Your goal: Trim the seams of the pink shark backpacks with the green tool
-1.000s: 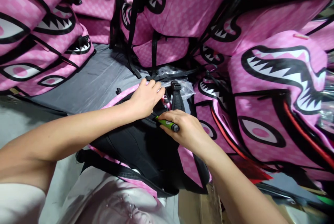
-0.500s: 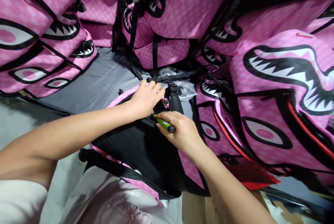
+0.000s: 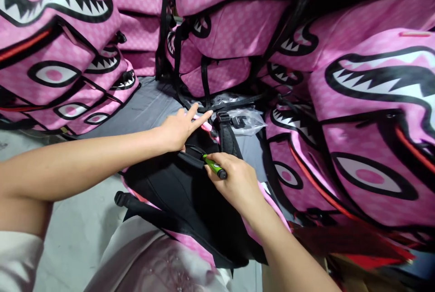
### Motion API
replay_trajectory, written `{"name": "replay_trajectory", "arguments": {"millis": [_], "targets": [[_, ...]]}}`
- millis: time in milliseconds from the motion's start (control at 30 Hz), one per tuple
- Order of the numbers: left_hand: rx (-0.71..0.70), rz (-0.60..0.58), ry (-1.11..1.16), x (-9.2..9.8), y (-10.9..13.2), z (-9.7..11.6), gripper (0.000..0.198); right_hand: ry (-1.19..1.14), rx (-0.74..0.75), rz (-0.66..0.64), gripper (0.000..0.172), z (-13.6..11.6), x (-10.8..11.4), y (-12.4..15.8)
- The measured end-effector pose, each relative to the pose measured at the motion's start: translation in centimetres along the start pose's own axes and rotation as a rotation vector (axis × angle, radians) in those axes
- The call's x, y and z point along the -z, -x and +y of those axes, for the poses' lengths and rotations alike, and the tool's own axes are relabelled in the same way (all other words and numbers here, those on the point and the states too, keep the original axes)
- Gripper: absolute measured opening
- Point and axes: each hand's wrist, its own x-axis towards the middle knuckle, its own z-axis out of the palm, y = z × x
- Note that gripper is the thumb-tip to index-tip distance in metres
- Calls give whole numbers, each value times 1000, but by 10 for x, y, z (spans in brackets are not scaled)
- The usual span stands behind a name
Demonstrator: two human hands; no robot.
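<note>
A pink-checked backpack with a black back panel (image 3: 204, 206) lies in front of me, its black side up. My left hand (image 3: 176, 129) is at its top edge, two fingers spread. The thumb side presses on a black fabric piece (image 3: 190, 159) there; the fingertips on that side are partly hidden. My right hand (image 3: 234, 178) is closed around a slim tool with a green handle (image 3: 215, 166) and black end. Its thin dark tip points left at the black piece, close to my left thumb. The exact kind of tool cannot be made out.
Pink backpacks with shark-mouth and eye prints stand stacked at the left (image 3: 54, 70), back (image 3: 234, 29) and right (image 3: 370, 147). Clear plastic (image 3: 254, 122) and a black buckle (image 3: 222, 118) lie past my hands on a grey covered surface (image 3: 149, 101).
My left hand has lifted and spread its outer fingers, which rested on the backpack's edge before. A thin dark loop now shows by the tool's tip. The view has shifted slightly.
</note>
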Motion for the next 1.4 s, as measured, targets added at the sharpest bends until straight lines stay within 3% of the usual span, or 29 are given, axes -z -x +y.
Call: {"name": "replay_trajectory", "arguments": {"millis": [133, 433, 667, 800, 967, 1067, 1200, 1300, 1400], "targets": [[0, 16, -29, -3, -6, 3, 135, 0, -11, -13, 14, 3, -2, -1], [-130, -7, -30, -2, -5, -12, 106, 6, -46, -41, 14, 5, -1, -2], [-29, -37, -40, -4, -13, 1, 137, 26, -53, -49, 14, 4, -2, -5], [2, -14, -55, -7, -15, 2, 130, 45, -75, -72, 14, 5, -4, -8], [-62, 67, 23, -20, -8, -8, 111, 35, -68, -48, 14, 6, -5, -9], [53, 98, 65, -21, -2, -6, 109, 28, -71, -29, 14, 6, -5, -7], [257, -21, 113, -10, -1, 0, 105, -3, -75, -19, 15, 8, -5, -5], [172, -129, 124, -3, -7, -5, 106, -43, -79, -8, 16, 11, -4, -3], [97, -104, 105, -5, -12, -11, 106, -72, -92, 7, 17, 14, -5, -3]]}}
